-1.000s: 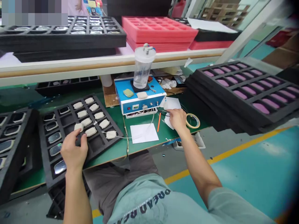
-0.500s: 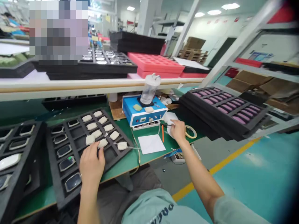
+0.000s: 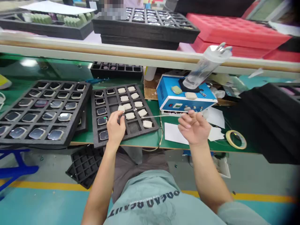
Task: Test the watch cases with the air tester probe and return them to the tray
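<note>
Middle tray: part filled. Beige pieces take all five cells of the right-hand column and four of the next; its nearest cell shows bare foam. Five dark-faced watches line the left column, a sixth tops the second. Judged state: beige columns nearly complete, second column mostly outstanding.

Left hand: fingertips at a loose pale piece, just beside a seated one; cannot tell whether it is pinched or only touched, nor whether it lies in a cell. Right hand: palm up, fingers loosely curled beside a thin pale tube; grasp on it cannot be told.

Materials: tray matte black foam, square-celled. Beige pieces rounded-rectangular, dull, short-lugged. Watch faces glossy, pale-framed. Tube slender, nearly straight. Blue box hard-cased, bearing a clear, tilted cylinder. Paper flat, white; tape a smooth yellowish ring.
</note>
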`<state>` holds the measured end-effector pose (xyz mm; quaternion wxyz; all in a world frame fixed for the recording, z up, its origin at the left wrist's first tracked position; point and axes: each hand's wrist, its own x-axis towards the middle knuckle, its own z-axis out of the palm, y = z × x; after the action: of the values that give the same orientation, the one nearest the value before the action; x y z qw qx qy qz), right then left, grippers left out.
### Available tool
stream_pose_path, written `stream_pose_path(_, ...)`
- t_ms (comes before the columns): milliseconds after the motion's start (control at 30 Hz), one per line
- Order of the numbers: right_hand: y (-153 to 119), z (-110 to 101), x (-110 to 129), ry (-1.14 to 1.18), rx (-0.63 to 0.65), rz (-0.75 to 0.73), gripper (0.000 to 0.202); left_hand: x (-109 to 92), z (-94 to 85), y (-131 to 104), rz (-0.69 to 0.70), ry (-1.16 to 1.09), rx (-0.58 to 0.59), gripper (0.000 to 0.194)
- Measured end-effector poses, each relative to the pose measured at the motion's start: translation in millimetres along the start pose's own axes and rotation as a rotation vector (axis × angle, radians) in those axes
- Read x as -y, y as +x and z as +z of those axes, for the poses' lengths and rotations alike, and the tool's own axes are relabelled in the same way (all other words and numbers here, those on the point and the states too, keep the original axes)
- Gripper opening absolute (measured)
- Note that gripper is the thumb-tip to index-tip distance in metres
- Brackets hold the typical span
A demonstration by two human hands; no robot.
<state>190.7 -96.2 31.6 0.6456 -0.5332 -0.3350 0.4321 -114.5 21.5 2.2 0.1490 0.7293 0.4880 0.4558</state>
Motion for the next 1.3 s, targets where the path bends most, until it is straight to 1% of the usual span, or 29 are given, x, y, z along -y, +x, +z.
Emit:
stream_pose_path(67, 9, 20, 5, 0.012, 0.098, -0.01, 0.031, -4, -4.1, 6, -0.009, 0.065, 0.024, 0.024)
stream_pose_path(167, 31, 50, 3, 0.031, 0.25, -0.088, 0.037, -6, -9.1, 23, -0.061, 0.202, 0.059, 0.025)
stream_pose_path(267, 53, 70, -4, -0.066, 0.299, -0.21, 0.044, -5, -8.7, 44, -0.148, 0.334, 0.118, 0.027)
stream_pose_path(333, 65, 75, -12, -0.141, 0.31, -0.276, 0.049, -4, -5.3, 53, -0.205, 0.391, 0.155, 0.027)
stream_pose_path(433, 75, 75, -29, -0.201, 0.294, -0.342, 0.051, -6, 1.6, 58, -0.267, 0.43, 0.181, 0.03)
stream_pose_path(533, 75, 69, -51, -0.251, 0.278, -0.377, 0.05, -8, 7.4, 56, -0.312, 0.438, 0.181, 0.029)
stream_pose_path(633, 69, 67, -66, -0.285, 0.266, -0.355, 0.056, -8, 10.3, 55, -0.331, 0.394, 0.176, 0.021)
stream_pose_path(700, 68, 69, -68, -0.361, 0.25, -0.319, 0.06, -8, 11.0, 57, -0.335, 0.317, 0.161, 0.013)
stream_pose_path(767, 70, 76, -62, -0.539, 0.258, -0.304, 0.055, -8, 11.9, 58, -0.347, 0.194, 0.128, 0.012)
stream_pose_path(867, 80, 94, -49, -0.773, 0.307, -0.32, 0.034, -12, 15.0, 52, -0.383, -0.063, 0.01, 0.022)
stream_pose_path(933, 88, 110, -42, -0.839, 0.339, -0.327, 0.02, -19, 18.6, 40, -0.419, -0.265, -0.094, 0.031)
stream_pose_path(1000, 95, 125, -40, -0.896, 0.357, -0.32, 0.011, -27, 22.5, 23, -0.464, -0.468, -0.168, 0.043)
stream_pose_path(1067, 98, 135, -41, -0.927, 0.365, -0.31, 0.006, -33, 26.0, 6, -0.512, -0.643, -0.201, 0.053)
stream_pose_path(1167, 94, 141, -41, -0.903, 0.375, -0.301, 0.005, -37, 28.7, -11, -0.572, -0.834, -0.212, 0.057)
stream_pose_path(1233, 86, 139, -39, -0.857, 0.391, -0.295, 0.011, -36, 28.5, -15, -0.597, -0.923, -0.201, 0.058)
stream_pose_path(1300, 74, 136, -33, -0.74, 0.429, -0.275, 0.021, -34, 27.1, -15, -0.611, -0.985, -0.181, 0.058)
